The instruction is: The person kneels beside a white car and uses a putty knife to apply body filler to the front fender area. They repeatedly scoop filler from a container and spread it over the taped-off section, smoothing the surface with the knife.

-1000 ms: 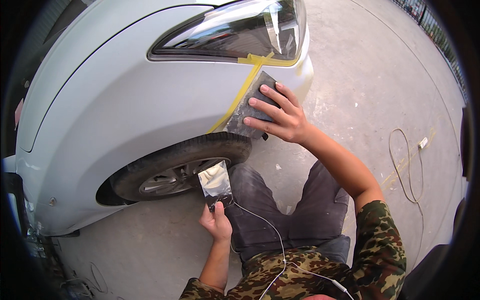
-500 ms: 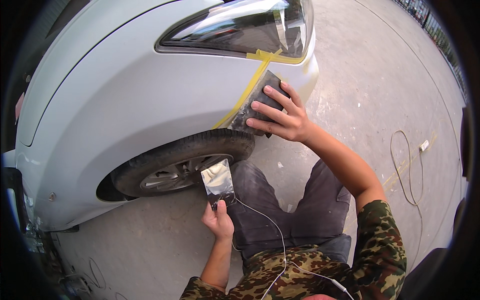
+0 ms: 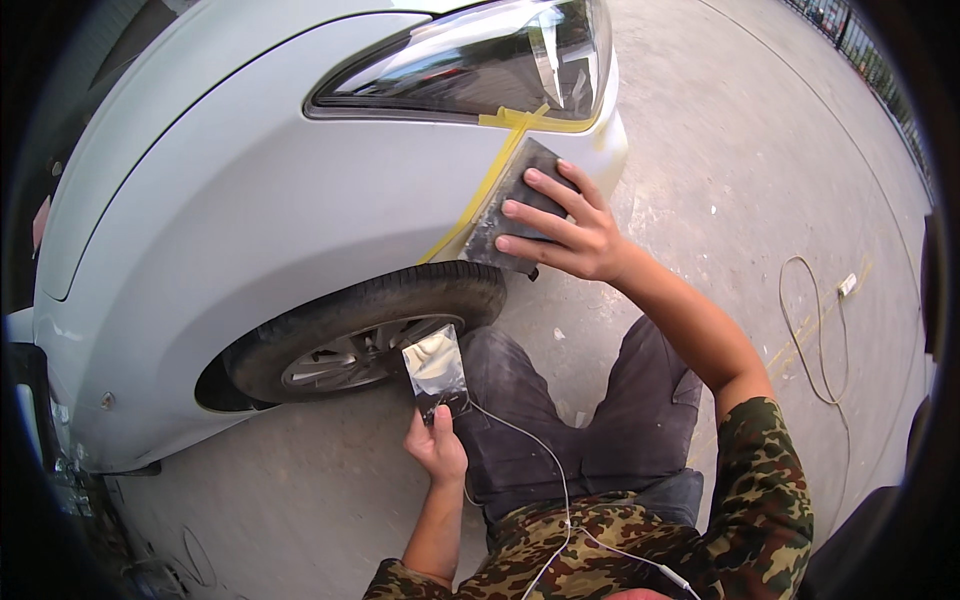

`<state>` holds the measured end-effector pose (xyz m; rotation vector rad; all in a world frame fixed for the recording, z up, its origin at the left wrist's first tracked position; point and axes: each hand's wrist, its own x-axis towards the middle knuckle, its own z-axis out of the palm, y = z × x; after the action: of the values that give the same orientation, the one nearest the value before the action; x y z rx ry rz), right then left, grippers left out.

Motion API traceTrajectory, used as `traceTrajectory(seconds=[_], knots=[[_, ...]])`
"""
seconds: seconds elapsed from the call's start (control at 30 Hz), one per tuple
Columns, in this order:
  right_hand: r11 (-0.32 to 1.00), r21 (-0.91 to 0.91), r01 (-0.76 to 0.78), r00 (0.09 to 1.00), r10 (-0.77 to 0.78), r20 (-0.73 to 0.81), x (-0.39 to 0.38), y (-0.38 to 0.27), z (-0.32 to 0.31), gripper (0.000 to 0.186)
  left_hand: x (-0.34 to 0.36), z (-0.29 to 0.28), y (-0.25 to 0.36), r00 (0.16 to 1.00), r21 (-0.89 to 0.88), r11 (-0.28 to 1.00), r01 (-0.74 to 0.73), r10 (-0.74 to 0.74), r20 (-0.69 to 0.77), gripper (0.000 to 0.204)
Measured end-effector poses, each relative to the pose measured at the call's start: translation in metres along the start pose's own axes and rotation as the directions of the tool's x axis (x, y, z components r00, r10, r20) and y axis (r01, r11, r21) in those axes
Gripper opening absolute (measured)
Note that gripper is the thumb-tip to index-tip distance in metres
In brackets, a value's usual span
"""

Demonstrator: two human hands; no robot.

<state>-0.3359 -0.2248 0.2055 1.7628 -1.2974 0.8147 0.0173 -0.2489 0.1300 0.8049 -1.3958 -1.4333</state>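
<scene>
My right hand [image 3: 575,225] presses a dark, flat, rectangular filler spreader [image 3: 517,205] against the corner of the car's white bumper, below the headlight. Its fingers are spread over the spreader's back, and the thumb is hidden. Beside the spreader's left edge runs yellow masking tape [image 3: 478,200], which crosses another strip under the headlight [image 3: 480,70]. Lower down, my left hand [image 3: 438,448] grips a flat metal putty scraper [image 3: 430,398] by its dark end, thumb on top. Cream-coloured filler [image 3: 432,358] lies smeared on the scraper's shiny upper part.
The front wheel [image 3: 370,340] sits just beyond the scraper, under the white fender [image 3: 230,190]. A white cable [image 3: 530,430] hangs across my lap. Another cable [image 3: 822,375] lies looped on the concrete floor [image 3: 720,110] at right. A fence [image 3: 865,60] stands at the far right.
The car has shifted slightly left in the view. My right hand and the spreader sit a little farther right of the tape. My left hand keeps its hold on the scraper, nearly still.
</scene>
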Motion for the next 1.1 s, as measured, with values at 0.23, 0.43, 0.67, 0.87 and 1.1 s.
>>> traceTrajectory(seconds=[0.23,0.43,0.67,0.87,1.1], knots=[[1.0,-0.025,-0.018,0.998,0.019,0.061,-0.018,0.008,-0.016,0.037,-0.013,0.013,0.001,1.0,-0.025,1.0,0.015,-0.015,-0.006,0.033],[1.0,0.008,-0.004,0.999,0.004,0.042,-0.013,-0.018,-0.027,0.036,-0.029,0.001,0.0,1.0,-0.024,1.0,-0.002,0.002,-0.022,0.034],[1.0,0.005,-0.012,1.0,0.012,0.026,-0.01,-0.013,-0.006,0.036,-0.024,-0.001,0.001,1.0,-0.001,1.0,-0.003,0.003,-0.013,0.032],[1.0,0.019,-0.024,0.999,0.023,0.04,-0.015,0.005,-0.01,0.037,-0.005,0.012,-0.004,1.0,0.001,1.0,0.008,-0.008,-0.027,0.032],[0.999,0.033,-0.023,1.0,0.022,0.015,0.0,0.029,0.003,0.036,0.008,0.03,-0.004,1.0,0.013,1.0,0.006,-0.005,-0.01,0.031]])
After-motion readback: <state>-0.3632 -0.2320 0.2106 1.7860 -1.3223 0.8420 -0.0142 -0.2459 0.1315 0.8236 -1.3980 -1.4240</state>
